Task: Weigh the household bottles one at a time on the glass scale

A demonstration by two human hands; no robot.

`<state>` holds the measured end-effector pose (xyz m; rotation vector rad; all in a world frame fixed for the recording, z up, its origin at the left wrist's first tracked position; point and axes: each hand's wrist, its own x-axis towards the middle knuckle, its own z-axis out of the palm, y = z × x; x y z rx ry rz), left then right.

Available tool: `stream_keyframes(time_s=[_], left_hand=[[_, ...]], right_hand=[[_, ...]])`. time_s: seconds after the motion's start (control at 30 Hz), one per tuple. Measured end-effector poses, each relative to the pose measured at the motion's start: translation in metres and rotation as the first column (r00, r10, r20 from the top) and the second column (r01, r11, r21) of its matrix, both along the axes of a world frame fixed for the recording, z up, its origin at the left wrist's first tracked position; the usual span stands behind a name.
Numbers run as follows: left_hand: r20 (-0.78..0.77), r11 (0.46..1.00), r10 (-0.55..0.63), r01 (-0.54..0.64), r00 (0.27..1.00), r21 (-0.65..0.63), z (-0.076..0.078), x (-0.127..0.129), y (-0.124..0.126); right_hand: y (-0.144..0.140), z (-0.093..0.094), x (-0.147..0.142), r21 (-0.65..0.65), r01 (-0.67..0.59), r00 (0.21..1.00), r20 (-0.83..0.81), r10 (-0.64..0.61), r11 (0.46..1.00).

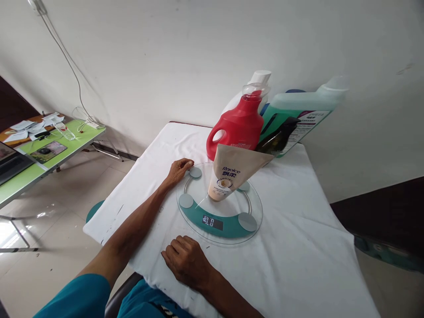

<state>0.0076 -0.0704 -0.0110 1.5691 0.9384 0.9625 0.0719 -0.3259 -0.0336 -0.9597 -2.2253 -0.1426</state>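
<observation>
A round glass scale point(198, 227) with a teal band and a lit display lies on a white cloth-covered table point(298, 247). A beige tube point(232, 174) stands cap-down on the scale's middle, leaning toward the bottles behind. My left hand point(178, 170) rests at the scale's far left rim, fingers curled and touching the edge. On the cloth just in front of the scale lies my right hand point(186, 261), palm down, fingers loosely bent, holding nothing.
Behind the scale stand a red detergent jug point(240, 126), a white bottle point(260, 78), a green refill jug point(298, 115) and a dark bottle point(276, 139), close to the white wall. A green folding table point(66, 148) with papers and a laptop stands at left.
</observation>
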Motion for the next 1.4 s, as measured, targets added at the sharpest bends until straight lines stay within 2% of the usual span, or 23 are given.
stream_keyframes(time_s=[0.73,0.93,1.03,1.13,1.27,1.4], left_hand=[[-0.076,0.998,0.026,-0.022,0.997,0.053,0.004,-0.001,-0.001],[-0.074,0.999,0.026,-0.023,0.997,0.044,0.001,0.000,-0.001],[-0.020,1.000,0.015,-0.014,1.000,0.011,0.002,0.000,-0.002],[0.051,1.000,0.025,-0.025,0.998,-0.001,0.010,-0.001,-0.005],[0.078,0.987,0.068,-0.078,0.995,0.138,0.035,-0.001,-0.019],[0.106,0.968,-0.042,0.014,0.993,0.252,0.064,0.004,-0.047]], right_hand=[[0.000,0.000,-0.001,0.003,0.003,1.000,-0.028,-0.003,1.000],[0.000,0.000,0.000,0.012,0.001,0.999,-0.039,-0.001,1.000],[0.001,0.000,0.001,0.015,-0.005,0.999,-0.034,0.005,1.000],[0.001,0.000,0.001,-0.003,-0.012,1.000,-0.014,0.012,1.000],[0.002,-0.001,0.000,-0.024,-0.019,1.000,-0.011,0.019,1.000],[0.002,-0.003,0.000,-0.021,-0.010,1.000,0.005,0.010,1.000]])
